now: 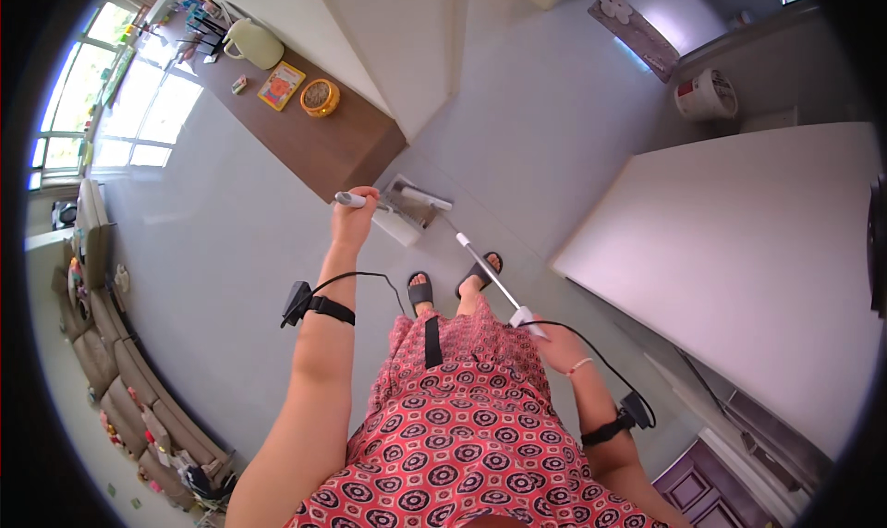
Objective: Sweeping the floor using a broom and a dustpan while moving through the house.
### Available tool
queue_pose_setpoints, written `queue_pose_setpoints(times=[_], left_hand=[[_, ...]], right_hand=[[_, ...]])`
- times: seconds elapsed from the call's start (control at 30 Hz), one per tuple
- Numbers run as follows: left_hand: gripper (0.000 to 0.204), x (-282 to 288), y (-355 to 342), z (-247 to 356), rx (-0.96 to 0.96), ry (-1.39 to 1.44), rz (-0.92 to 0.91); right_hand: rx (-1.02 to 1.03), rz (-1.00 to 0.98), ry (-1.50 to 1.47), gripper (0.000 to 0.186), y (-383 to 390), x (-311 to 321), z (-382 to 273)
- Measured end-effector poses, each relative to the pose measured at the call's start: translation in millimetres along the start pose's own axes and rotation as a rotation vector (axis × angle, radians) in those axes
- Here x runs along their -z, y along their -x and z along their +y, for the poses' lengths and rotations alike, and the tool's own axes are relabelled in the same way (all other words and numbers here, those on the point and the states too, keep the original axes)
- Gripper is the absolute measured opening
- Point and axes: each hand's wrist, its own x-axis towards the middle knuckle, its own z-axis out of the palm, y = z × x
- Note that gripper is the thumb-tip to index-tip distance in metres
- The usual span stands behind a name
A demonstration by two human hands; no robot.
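Note:
My left hand (354,216) is closed around the upper end of a long-handled dustpan (397,230), whose white and grey pan rests on the floor ahead of my feet. In my right hand (560,347), the fingers wrap around the top of a silver broom pole (492,279) with white fittings. That pole slants forward and left to the white broom head (426,196), which lies at the dustpan, over its open part. Whether the bristles touch the pan is too small to tell. Any sweepings inside the pan cannot be made out.
A brown counter (346,149) carries a yellow-rimmed round container (320,97), a picture book (281,86) and a pale green jug (254,45). At right stands a large white-topped surface (739,251), with a white bucket (707,96) beyond. A brown sofa (129,412) lines the left side.

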Motion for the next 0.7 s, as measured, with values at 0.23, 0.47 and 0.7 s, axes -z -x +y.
queue_pose_setpoints(times=[0.23, 0.47, 0.7], left_hand=[[0.014, 16.2, 38.3, -3.6, -0.075, 0.041, -0.117], [0.018, 30.0, 59.3, 9.6, -0.088, -0.015, -0.233], [0.019, 20.7, 52.3, -26.3, -0.11, -0.009, -0.219]], right_hand=[[-0.21, 0.274, -0.179, 0.048, 16.9, 44.8, 64.7], [-0.35, 0.421, -0.29, 0.023, -115.5, 108.4, 110.6], [-0.17, 0.207, -0.16, 0.024, -109.1, -6.1, 71.7]])
